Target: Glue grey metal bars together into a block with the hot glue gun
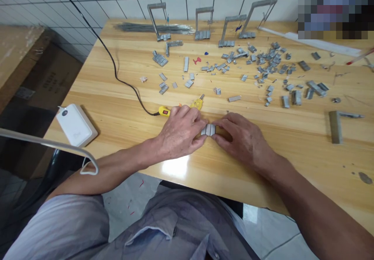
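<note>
Small grey metal blocks (208,130) lie side by side in a short row, pinched between my two hands near the front of the wooden table (122,123). My left hand (182,131) grips the row's left end between thumb and fingers. At the right end, the thumb and fingers of my right hand (244,137) close on the same blocks. A yellow tool (164,111) with a black cable lies just behind my left hand, which hides part of it. Its yellow body and metal tip (197,103) show past the fingers.
Several grey metal pieces (273,61) lie scattered at the back and right. Metal frames (203,22) stand by the tiled wall beside thin rods (131,27). A white box-shaped device (76,125) sits left; an L-shaped metal piece (336,127) lies right.
</note>
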`<state>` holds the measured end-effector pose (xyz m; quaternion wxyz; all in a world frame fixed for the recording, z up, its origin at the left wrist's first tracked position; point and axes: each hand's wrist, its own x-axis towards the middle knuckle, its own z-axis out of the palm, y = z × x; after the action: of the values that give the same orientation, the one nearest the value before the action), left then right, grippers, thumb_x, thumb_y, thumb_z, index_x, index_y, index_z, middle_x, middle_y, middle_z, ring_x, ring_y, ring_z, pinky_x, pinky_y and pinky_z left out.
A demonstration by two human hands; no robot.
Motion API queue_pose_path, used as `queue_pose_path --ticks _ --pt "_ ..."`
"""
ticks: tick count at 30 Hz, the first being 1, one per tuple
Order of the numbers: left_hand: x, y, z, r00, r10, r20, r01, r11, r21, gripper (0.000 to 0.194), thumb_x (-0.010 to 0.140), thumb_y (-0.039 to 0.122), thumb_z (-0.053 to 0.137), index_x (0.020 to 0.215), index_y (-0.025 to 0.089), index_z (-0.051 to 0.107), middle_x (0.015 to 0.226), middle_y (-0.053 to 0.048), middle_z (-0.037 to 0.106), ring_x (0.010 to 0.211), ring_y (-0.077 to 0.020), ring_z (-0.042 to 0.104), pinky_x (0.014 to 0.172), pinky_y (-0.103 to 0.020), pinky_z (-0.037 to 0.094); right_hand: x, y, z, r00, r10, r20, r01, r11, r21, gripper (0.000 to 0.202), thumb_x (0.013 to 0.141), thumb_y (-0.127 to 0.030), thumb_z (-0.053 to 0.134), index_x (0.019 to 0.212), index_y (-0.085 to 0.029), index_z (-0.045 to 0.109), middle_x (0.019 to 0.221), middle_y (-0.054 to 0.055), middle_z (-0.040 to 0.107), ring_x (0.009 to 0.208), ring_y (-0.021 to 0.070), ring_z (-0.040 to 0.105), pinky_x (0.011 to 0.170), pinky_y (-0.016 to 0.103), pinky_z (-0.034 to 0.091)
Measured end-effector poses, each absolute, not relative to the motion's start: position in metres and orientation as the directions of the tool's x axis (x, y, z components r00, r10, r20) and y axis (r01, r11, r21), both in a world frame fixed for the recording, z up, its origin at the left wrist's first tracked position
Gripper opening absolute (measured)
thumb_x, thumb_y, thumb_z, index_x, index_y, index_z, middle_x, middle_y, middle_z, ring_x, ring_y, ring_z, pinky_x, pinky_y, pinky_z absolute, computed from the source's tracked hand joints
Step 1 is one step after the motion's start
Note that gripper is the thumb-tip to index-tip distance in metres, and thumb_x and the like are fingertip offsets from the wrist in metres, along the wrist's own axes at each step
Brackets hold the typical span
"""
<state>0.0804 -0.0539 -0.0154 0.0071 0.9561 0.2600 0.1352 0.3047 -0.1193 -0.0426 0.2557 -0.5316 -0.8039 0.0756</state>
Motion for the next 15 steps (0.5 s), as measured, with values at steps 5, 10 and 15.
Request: queue_pose_path --ticks 5,10,15 --pt "0.079 -0.052 -0.016 0.843 0.470 0.263 0.466 -0.881 0.078 0.017 0.095 0.033 0.067 0.093 0.017 0.071 0.098 -0.011 0.068 0.092 -0.0284 0.052 0.080 -0.044 0.037 0.307 -0.119 -0.040 -0.353 0.877 0.328 0.779 0.469 -0.416 0.020 0.097 -0.023 0.062 0.113 -0.018 0.072 0.100 0.012 0.074 0.094 0.0272 0.070 0.080 0.038 0.056" --pt "0.079 -0.051 -0.015 0.830 0.466 0.307 0.443 -0.884 0.146 0.019 0.096 0.034 0.067 0.096 0.016 0.072 0.096 -0.010 0.069 0.090 -0.0266 0.053 0.079 -0.043 0.037 0.314 -0.119 -0.036 -0.326 0.902 0.283 0.733 0.431 -0.527 0.027 0.099 -0.029 0.063 0.124 -0.019 0.069 0.109 0.013 0.073 0.099 0.0273 0.069 0.085 0.040 0.056" --pt "0.076 -0.050 -0.015 0.803 0.459 0.381 0.411 -0.888 0.204 0.020 0.095 0.033 0.069 0.108 0.018 0.072 0.100 -0.009 0.070 0.090 -0.0249 0.056 0.081 -0.042 0.038 0.320 -0.117 -0.020 -0.253 0.954 0.158 0.608 0.284 -0.742 0.024 0.105 -0.035 0.056 0.118 -0.021 0.071 0.101 0.008 0.071 0.091 0.0213 0.068 0.080 0.034 0.053"
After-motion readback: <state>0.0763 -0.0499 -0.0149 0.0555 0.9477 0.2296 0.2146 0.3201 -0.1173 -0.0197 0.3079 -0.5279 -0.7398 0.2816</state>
